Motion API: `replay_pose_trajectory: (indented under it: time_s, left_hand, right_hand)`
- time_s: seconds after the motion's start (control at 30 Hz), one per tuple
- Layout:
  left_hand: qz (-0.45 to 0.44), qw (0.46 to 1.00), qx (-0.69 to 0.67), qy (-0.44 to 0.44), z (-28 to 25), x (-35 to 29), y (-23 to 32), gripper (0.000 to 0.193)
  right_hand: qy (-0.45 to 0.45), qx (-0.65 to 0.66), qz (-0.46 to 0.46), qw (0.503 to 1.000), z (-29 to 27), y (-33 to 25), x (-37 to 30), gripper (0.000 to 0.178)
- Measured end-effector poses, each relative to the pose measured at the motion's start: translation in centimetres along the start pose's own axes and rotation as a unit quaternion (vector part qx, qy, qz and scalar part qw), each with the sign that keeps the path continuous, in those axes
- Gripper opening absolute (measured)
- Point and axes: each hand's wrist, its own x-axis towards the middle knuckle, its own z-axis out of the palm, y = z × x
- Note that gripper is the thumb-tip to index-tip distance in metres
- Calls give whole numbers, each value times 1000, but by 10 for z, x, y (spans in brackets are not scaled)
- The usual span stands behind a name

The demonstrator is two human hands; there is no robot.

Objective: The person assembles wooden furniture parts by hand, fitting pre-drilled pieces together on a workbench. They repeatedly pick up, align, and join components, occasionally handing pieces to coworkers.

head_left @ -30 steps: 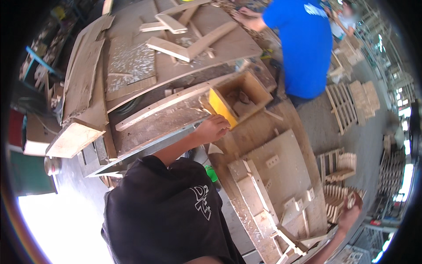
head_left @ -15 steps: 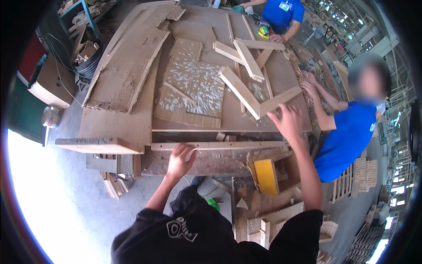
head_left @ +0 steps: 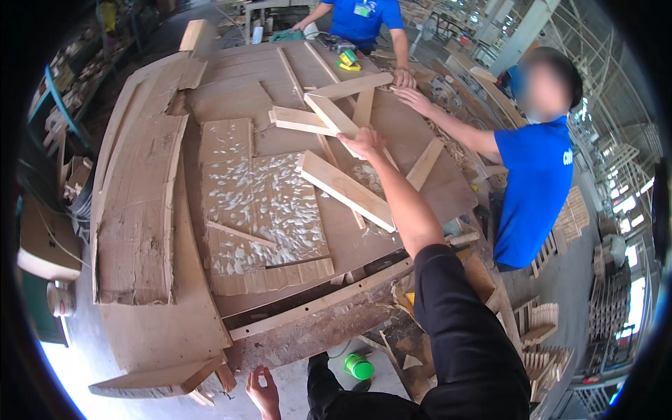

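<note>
My right hand (head_left: 365, 143) reaches far over the worktable and grips the near end of a pale wooden board (head_left: 330, 112). That board lies across other pieces: a short wooden rail (head_left: 301, 120) on its left, and a strip (head_left: 350, 85) beyond it. Just nearer lies a thick loose wooden board (head_left: 348, 190), with another wooden piece (head_left: 425, 164) to its right. Low by the table's front edge, my left hand (head_left: 263, 393) hangs empty, its fingers loosely bent and apart.
Cardboard smeared with white glue (head_left: 262, 210) covers the table's middle; long torn cardboard (head_left: 140, 203) lies left. A co-worker in blue (head_left: 535, 189) stands at the right, an arm stretched toward the boards. Another blue-shirted person (head_left: 364, 24) stands at the far side. A green bucket (head_left: 358, 366) is below.
My right hand has gone forward and left, from the nearer boards to the crossed ones. My left hand has dropped from the table edge. The right-hand co-worker's arm now reaches farther over the table.
</note>
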Motion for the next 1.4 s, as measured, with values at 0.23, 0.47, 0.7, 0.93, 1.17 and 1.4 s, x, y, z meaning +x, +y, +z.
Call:
replay_pose_trajectory:
  time_s: [0.23, 0.47, 0.7, 0.93, 1.17, 1.4]
  left_hand:
    - [69, 997, 1, -29, 0, 13, -3, 9]
    - [205, 978, -38, -1, 7, 50, 69, 9]
    - [538, 840, -44, 62, 1, 86, 280, 62]
    - [637, 546, 116, -532, 57, -35, 354, 72]
    - [721, 335, 8, -606, 161, -204, 276, 47]
    - [781, 235, -150, -559, 192, -338, 271, 49]
  right_hand:
    - [25, 86, -62, 994, -36, 25, -9, 65]
    - [-6, 2, -255, 967, -166, 98, -125, 59]
    - [188, -380, -548, 721, -311, 168, -361, 18]
    - [-71, -521, -458, 717, -346, 228, -624, 12]
    - [-178, -456, -311, 815, -290, 295, -802, 22]
    - [-139, -453, -190, 860, -253, 349, -949, 9]
